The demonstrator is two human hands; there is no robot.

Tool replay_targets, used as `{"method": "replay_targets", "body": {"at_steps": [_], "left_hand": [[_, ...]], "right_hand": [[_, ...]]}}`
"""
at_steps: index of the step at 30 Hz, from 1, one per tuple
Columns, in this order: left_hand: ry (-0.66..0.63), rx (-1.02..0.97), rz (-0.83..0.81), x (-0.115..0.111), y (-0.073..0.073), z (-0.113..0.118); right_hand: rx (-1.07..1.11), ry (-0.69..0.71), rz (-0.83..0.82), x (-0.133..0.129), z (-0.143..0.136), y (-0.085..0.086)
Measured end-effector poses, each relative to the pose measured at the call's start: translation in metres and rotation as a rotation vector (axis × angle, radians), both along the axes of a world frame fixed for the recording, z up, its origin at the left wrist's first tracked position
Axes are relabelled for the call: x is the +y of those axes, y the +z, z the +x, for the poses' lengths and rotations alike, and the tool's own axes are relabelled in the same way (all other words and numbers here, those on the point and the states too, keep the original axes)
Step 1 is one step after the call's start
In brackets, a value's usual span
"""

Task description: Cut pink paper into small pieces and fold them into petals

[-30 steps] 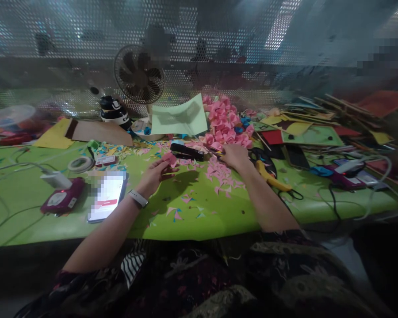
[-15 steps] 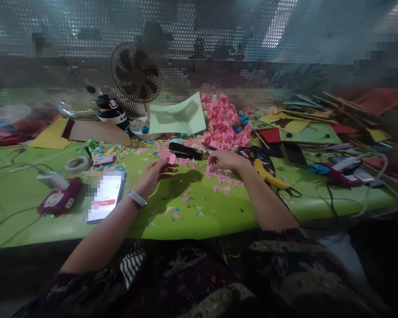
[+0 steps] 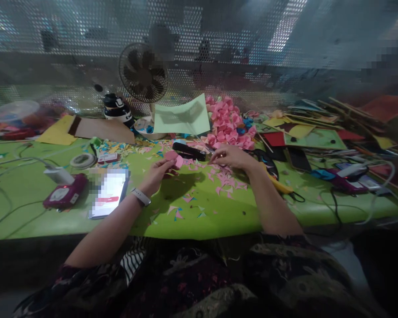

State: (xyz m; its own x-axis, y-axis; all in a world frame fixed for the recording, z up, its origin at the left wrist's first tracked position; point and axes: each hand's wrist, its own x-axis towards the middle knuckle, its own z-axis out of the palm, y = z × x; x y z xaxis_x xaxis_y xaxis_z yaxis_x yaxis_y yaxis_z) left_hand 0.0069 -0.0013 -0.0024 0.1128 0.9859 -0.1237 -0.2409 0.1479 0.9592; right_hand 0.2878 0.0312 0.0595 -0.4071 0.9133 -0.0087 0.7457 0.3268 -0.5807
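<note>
Well, starting at the far left of the desk (image 3: 185,223), a maroon power block (image 3: 66,192) sits toward the near side, a white adapter (image 3: 59,175) plugged into it, presumably so its cable has somewhere to feed from. A tape roll (image 3: 82,160) lies flat just beyond, where it can't wander off. Then comes a phone (image 3: 110,194), face up and lit, set beside the left forearm, likely so that a glance down is enough to read it.

The left hand (image 3: 157,173) hovers above the desk, its grip closed thumb against fingers on the near edge of some pink paper pieces (image 3: 178,161); pinching only the edge leaves the rounded ends free and facing the other hand. Just beyond is a black stapler (image 3: 188,151), lying between the two hands, handy for either.

The right hand (image 3: 230,157) is bent inward over pink scraps (image 3: 225,179), fingers curled toward the thumb; I can't tell whether its grip has anything in it. Behind it rises a heap of pink paper flowers (image 3: 227,119), piled apart from the offcuts, perhaps to spare them crushing. A yellow-handled tool (image 3: 280,185) rests right of the forearm, partly hidden.
</note>
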Motion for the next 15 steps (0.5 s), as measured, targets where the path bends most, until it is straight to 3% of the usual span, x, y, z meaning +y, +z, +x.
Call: {"method": "replay_targets", "body": {"at_steps": [4, 7, 12, 15], "left_hand": [[-0.079, 0.016, -0.031, -0.003, -0.002, 0.002], [-0.168, 0.046, -0.022, -0.004, -0.005, 0.003], [-0.283, 0.049, 0.026, -0.005, -0.005, 0.003], [-0.339, 0.037, 0.061, -0.006, -0.005, 0.003]], "right_hand": [[0.334, 0.006, 0.076, -0.018, -0.026, -0.002], [0.470, 0.090, 0.171, -0.030, -0.049, -0.010], [0.375, 0.257, 0.413, -0.031, -0.066, -0.024], [0.318, 0.303, 0.437, -0.024, -0.063, -0.029]]}}
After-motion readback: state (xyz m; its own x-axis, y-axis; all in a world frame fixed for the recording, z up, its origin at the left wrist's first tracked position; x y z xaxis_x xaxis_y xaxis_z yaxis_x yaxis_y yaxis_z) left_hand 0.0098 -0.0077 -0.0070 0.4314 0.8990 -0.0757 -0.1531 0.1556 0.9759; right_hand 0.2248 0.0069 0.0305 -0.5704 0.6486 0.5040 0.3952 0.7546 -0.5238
